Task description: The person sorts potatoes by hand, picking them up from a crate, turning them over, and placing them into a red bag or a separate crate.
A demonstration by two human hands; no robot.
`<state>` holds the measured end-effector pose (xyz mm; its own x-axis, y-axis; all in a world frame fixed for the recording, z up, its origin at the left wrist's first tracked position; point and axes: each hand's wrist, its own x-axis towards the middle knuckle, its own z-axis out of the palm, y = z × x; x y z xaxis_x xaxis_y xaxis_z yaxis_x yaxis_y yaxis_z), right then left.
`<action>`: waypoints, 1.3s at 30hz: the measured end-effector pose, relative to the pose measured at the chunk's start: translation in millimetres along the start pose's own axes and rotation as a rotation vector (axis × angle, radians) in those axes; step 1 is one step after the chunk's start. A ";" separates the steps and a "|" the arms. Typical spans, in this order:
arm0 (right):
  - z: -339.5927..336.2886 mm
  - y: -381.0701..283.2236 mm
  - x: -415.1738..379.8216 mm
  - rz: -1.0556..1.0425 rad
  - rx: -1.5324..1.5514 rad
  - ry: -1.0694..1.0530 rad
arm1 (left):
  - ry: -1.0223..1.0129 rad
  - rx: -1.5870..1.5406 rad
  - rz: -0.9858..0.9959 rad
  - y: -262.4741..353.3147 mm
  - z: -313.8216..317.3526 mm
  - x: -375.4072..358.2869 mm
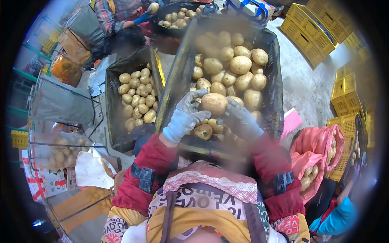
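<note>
A large potato (214, 103) sits between my two gloved hands, above the near end of a big dark crate (279, 101). My left hand (183, 117), in a grey and light-blue glove, grips its left end with curled fingers. At its right end, the fingers of my right hand (243, 119) press against it. Many loose potatoes (240, 65) fill the crate beyond and beneath my hands. Part of the view over my right hand and the crate's far end is smeared.
A smaller dark crate (111, 109) of potatoes stands on the left. Pink sacks (302, 162) of potatoes lie on the right, near stacked yellow crates (306, 36). Across from me, a person's blue-gloved hand (144, 17) is beside a potato. Another person's blue sleeve (338, 216) shows lower right.
</note>
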<state>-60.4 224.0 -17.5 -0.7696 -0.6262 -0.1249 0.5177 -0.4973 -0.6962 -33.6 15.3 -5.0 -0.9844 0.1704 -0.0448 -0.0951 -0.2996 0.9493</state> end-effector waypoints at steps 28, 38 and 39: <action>2.5 7.2 -0.9 -0.030 -0.564 0.319 | -0.065 0.075 -0.229 3.3 -1.0 2.8; 8.8 -0.5 2.2 -0.178 -0.345 0.050 | -0.073 0.197 0.276 -10.0 0.8 2.9; 8.1 0.2 2.4 -0.178 -0.348 0.051 | -0.101 0.029 0.159 -9.2 -0.4 2.3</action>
<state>-59.1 217.5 -12.3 -0.8579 -0.5138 -0.0090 0.2230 -0.3565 -0.9073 -35.0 18.0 -14.0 -0.9666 0.2170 0.1364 0.0660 -0.3034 0.9506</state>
